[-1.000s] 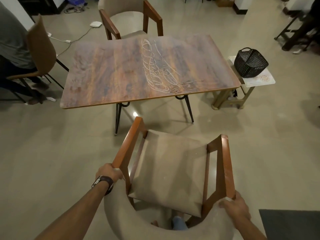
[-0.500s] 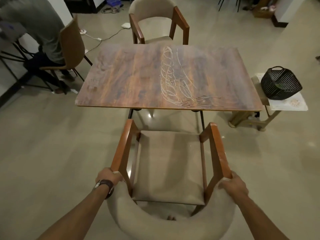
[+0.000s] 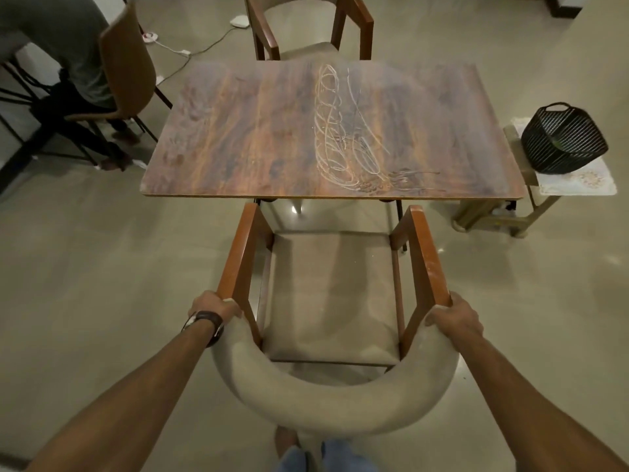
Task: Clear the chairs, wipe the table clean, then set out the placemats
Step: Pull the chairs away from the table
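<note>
Compared with the earlier frames, the beige-cushioned wooden armchair now sits squarer to the rectangular dark wood-grain table, at 6 o'clock, armrest tips just beside the near edge. Pale scribble marks remain unwiped at 1 o'clock. A second matching armchair stands at 12 o'clock. Left hand and right hand each grip the backrest ends. Judged progress: chair clearing underway; wiping and placemats outstanding.
</note>
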